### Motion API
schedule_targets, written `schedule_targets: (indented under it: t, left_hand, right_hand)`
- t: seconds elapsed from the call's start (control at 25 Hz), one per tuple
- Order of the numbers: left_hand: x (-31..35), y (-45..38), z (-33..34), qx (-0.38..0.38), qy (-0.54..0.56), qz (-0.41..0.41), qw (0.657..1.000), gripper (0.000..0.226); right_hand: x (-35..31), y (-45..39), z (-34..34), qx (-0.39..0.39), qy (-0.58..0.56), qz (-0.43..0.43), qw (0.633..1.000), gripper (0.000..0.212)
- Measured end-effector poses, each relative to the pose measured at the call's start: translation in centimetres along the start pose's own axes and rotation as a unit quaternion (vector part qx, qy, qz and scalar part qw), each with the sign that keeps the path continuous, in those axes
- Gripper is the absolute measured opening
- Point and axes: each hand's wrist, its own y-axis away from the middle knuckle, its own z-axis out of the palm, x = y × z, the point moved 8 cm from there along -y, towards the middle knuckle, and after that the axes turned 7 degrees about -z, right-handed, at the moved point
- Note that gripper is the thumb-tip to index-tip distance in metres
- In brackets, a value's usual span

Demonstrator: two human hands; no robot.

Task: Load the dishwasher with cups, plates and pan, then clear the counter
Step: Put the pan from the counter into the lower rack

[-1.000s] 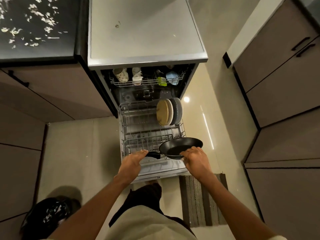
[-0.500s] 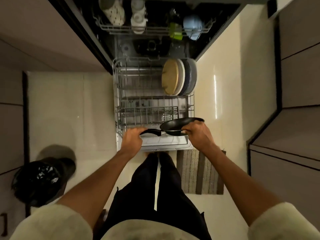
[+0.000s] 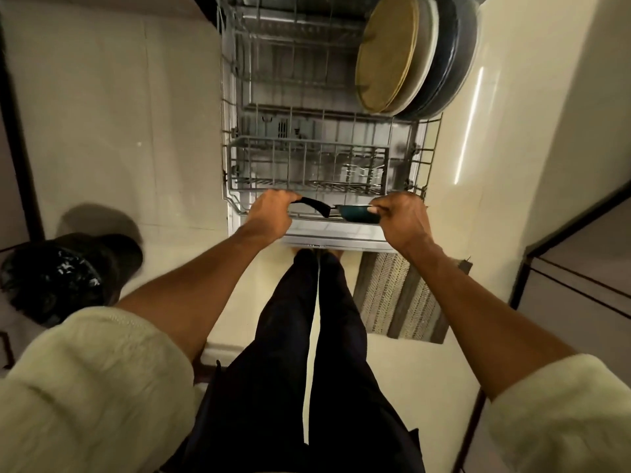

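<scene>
A dark pan (image 3: 358, 213) is held nearly edge-on at the near edge of the pulled-out lower dishwasher rack (image 3: 235, 158). My left hand (image 3: 269, 213) grips its black handle. My right hand (image 3: 403, 216) holds the pan's rim on the right side. Several plates (image 3: 403, 56), tan, white and dark, stand upright in the rack's far right corner. The rack's middle and left rows of tines hold nothing. The upper rack with the cups is out of view.
The open dishwasher door (image 3: 334, 237) lies under the rack just in front of my legs. A black bin (image 3: 61, 278) stands on the floor at left. A striped mat (image 3: 399, 298) lies at right, with cabinet fronts (image 3: 580, 285) beyond it.
The view has closed in and tilted down onto the lower rack. The pan has tipped from face-up to nearly edge-on and dropped to the rack's near edge, both hands still on it.
</scene>
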Motion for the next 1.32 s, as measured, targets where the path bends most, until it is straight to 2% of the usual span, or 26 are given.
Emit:
schedule_targets:
  t: [0.44,0.6,0.76,0.92,1.16,1.32]
  left_hand:
    - [-2.6,-5.9,6.1,-0.116,-0.033,-0.007,0.993,0.058]
    - [-3.5,-7.6,8.0,-0.135,-0.082,-0.01,0.987,0.061]
    - [-3.3,-8.2,9.2,-0.153,-0.076,-0.005,0.985,0.073]
    - [-3.2,-8.2,9.8,-0.136,-0.068,0.001,0.988,0.072]
    - [-2.0,-8.1,10.0,-0.143,-0.026,0.031,0.989,0.092]
    - [0.2,-7.7,9.8,-0.175,0.031,0.025,0.984,0.106]
  right_hand:
    - [2.4,-7.0,6.0,-0.092,-0.033,0.018,0.995,0.022]
    - [2.3,-9.6,7.4,-0.106,-0.026,0.021,0.994,0.022]
    - [2.6,-11.7,8.2,-0.095,-0.028,0.027,0.995,0.018]
    - [2.5,-12.6,9.0,-0.095,-0.03,0.031,0.995,0.012]
    - [1.8,-11.9,8.4,-0.043,0.091,-0.026,0.995,0.047]
    - [4.0,-10.2,8.1,-0.029,0.119,0.018,0.992,0.078]
